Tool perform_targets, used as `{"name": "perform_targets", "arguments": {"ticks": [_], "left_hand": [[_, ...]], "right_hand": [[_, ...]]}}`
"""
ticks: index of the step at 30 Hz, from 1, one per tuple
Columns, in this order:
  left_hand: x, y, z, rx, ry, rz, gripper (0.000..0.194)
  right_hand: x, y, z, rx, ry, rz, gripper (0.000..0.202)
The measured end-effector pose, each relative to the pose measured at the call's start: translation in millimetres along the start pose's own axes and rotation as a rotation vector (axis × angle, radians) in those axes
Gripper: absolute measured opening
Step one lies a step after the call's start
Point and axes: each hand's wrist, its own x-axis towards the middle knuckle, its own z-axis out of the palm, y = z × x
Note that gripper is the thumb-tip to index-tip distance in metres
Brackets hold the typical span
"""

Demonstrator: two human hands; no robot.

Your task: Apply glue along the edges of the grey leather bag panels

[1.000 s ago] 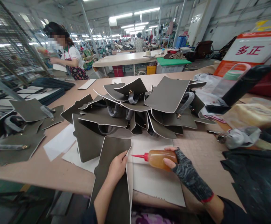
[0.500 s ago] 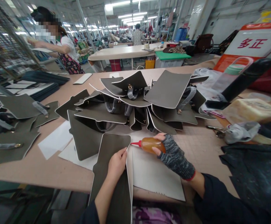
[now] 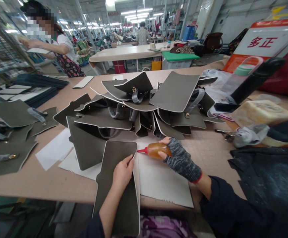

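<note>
My left hand presses flat on a long grey-brown leather panel with a white edge, which hangs over the table's near side. My right hand, in a grey fingerless glove, grips an amber squeeze bottle lying sideways. Its red nozzle points left and touches the panel's upper right edge. Under the panel lies a white sheet.
A heap of grey-brown bag panels with straps fills the table's middle, more lie at the left. White sheets, scissors, dark fabric and a yellow block sit around. Another person stands at far left.
My right hand has carried the bottle up and to the left, bringing the nozzle from open space to the panel's upper right edge. My left hand stays on the panel.
</note>
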Motion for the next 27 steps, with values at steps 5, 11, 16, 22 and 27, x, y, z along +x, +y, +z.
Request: {"name": "perform_targets", "arguments": {"ticks": [5,11,16,22,27], "left_hand": [[-0.3,0.4,0.1,0.0,0.005,0.009,0.039],[-0.9,1.7,-0.2,-0.003,0.012,0.017,0.038],[-0.7,1.4,0.0,-0.007,0.013,0.021,0.038],[-1.5,1.4,-0.1,0.0,0.013,0.019,0.039],[-2.1,0.9,0.9,0.012,0.025,0.03,0.039]], "right_hand": [[0.8,1.5,0.9,0.001,0.011,0.016,0.029],[1.7,4.6,1.6,0.017,0.009,0.01,0.031],[0.9,5.1,-1.8,0.05,-0.041,0.063,0.031],[-7.4,-2.3,-6.7,0.131,-0.044,0.131,0.03],[-16.3,-9.4,-11.1,0.12,-0.092,0.174,0.031]]}}
